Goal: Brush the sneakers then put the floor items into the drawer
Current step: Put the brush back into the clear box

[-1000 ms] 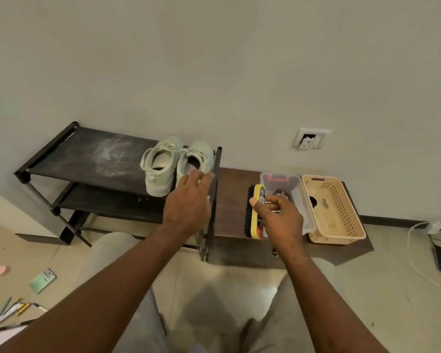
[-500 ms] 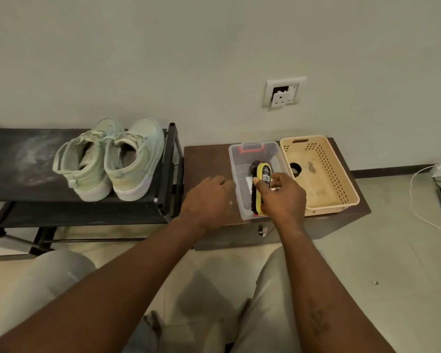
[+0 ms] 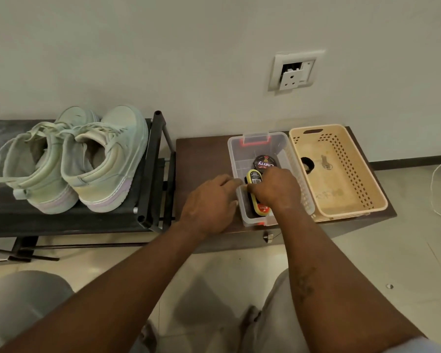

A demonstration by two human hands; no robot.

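Right grip [image 3: 275, 189] is down inside the clear plastic box [image 3: 261, 135], fingers curled round the yellow-backed brush [image 3: 254, 180]. That's a firm hold from where I sit. The brush stands on its long edge in the near half of the box, with its red label end toward me. Behind it, at the far end of the same box, lies a round black polish tin [image 3: 264, 163], just beside the brush's far tip.

Left grip [image 3: 211, 202] holds nothing that I can see: its fingers are laid out fairly straight and the tips touch the box's left rim.

The box sits on the brown tabletop [image 3: 201, 159], touching a beige perforated basket [image 3: 351, 212] on its right. In the basket I make out a key [image 3: 325, 163] and a dark round thing too small to read.

The sneakers [image 3: 105, 164], a pale green pair, stand side by side with heels toward me on the top shelf of the black shoe rack [image 3: 148, 174], well left of both grips. The drawer front [image 3: 229, 240] under the tabletop shows a small metal knob [image 3: 267, 235].
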